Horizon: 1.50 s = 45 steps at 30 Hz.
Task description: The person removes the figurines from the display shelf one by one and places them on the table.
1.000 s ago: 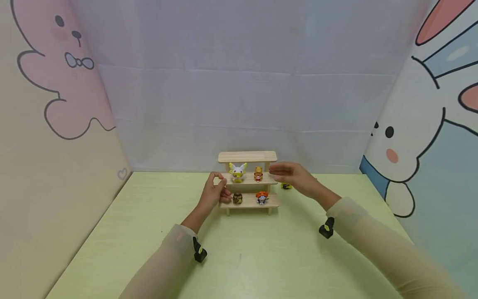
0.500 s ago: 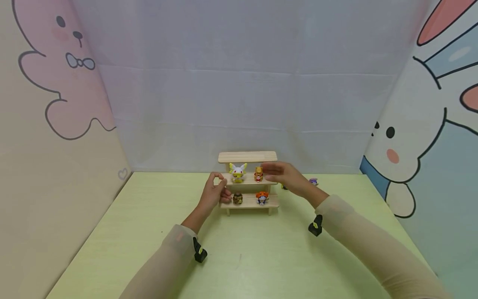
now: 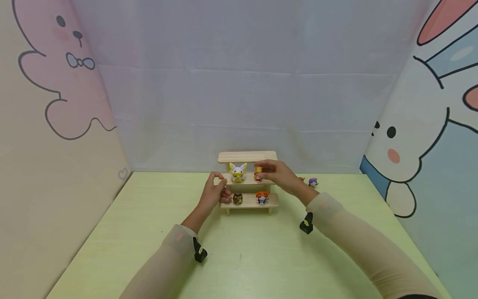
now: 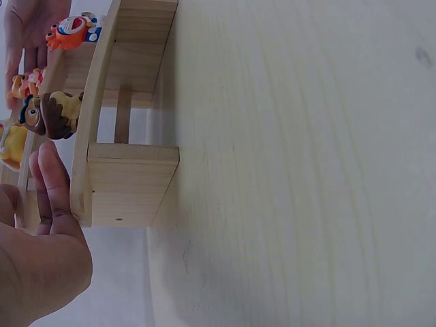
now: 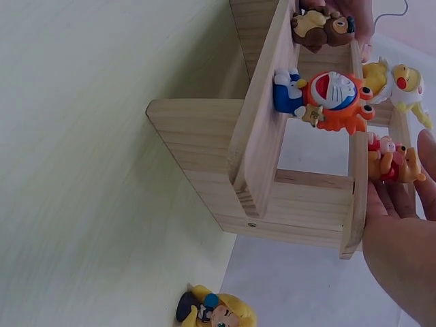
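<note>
A small three-tier wooden display shelf (image 3: 248, 156) stands by the back wall. My left hand (image 3: 213, 193) holds its left end, thumb and forefinger curved at the middle board, other fingers against the lower one. My right hand (image 3: 281, 176) reaches in from the right, fingers relaxed around a bear figurine (image 5: 395, 162) in red on the middle board. Its fingertips overlap the bear's head in the head view. Beside the bear is a white-and-yellow figurine (image 3: 237, 172). The lower board bears an owl figurine (image 4: 53, 114) and a blue-and-white cat figurine in an orange crab hat (image 5: 327, 101).
A purple-capped figurine (image 3: 313, 182) stands on the pale tabletop (image 3: 242, 257) right of the shelf, an orange one (image 3: 301, 179) beside it, partly hidden by my forearm. The right wrist view shows a yellow-haired figurine (image 5: 221, 310). A white cloth (image 3: 246, 95) hangs behind.
My right hand has moved left to the bear figurine, and its forearm now uncovers the purple-capped figurine on the table. My left hand has stayed at the shelf's left end.
</note>
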Motion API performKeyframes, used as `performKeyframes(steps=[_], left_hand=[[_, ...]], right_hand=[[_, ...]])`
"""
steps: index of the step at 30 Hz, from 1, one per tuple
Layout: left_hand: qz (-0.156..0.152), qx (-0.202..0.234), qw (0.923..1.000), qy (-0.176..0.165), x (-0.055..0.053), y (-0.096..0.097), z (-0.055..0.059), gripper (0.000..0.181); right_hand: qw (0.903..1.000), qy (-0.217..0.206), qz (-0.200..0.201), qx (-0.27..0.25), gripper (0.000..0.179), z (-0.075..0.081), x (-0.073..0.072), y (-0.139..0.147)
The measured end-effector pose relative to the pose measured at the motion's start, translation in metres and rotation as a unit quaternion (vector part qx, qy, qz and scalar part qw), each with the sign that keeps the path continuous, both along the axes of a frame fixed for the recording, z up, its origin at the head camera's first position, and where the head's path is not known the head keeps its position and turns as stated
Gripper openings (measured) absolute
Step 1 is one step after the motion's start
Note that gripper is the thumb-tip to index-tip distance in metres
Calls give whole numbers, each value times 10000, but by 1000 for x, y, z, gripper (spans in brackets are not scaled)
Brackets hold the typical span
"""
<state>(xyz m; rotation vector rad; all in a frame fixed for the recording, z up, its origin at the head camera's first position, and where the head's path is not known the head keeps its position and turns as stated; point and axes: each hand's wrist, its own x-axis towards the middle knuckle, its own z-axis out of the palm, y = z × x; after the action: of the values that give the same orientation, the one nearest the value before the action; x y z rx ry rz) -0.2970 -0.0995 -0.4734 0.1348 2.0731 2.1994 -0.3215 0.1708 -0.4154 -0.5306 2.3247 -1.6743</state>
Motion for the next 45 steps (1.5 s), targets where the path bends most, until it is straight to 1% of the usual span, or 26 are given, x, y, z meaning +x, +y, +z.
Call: performKeyframes(steps=[8,19,24,34,40,45], left_hand=[[4,37,10000,18,-2,0,-3,12],[6,3,10000,7,-2,0,-2,11],[-3,25,10000,-24,-3,1,-3,11],[-11,21,10000,13,-4,1,-3,10],[-49,41,10000,13,-6,-1,-7,11],[-69,70,10000,-9,-8,-2,-10,14]], right_hand=[[9997,80,-213,42,35,-2,1,-6],[9995,135,-275,2,32,-2,2,-4],[9995,93,-295,25,31,-1,3,1],[9986,175,-391,299,30,-1,7,18],[9985,310,-370,271,37,-3,9,29],[9984,352,-379,239,37,-3,11,36]])
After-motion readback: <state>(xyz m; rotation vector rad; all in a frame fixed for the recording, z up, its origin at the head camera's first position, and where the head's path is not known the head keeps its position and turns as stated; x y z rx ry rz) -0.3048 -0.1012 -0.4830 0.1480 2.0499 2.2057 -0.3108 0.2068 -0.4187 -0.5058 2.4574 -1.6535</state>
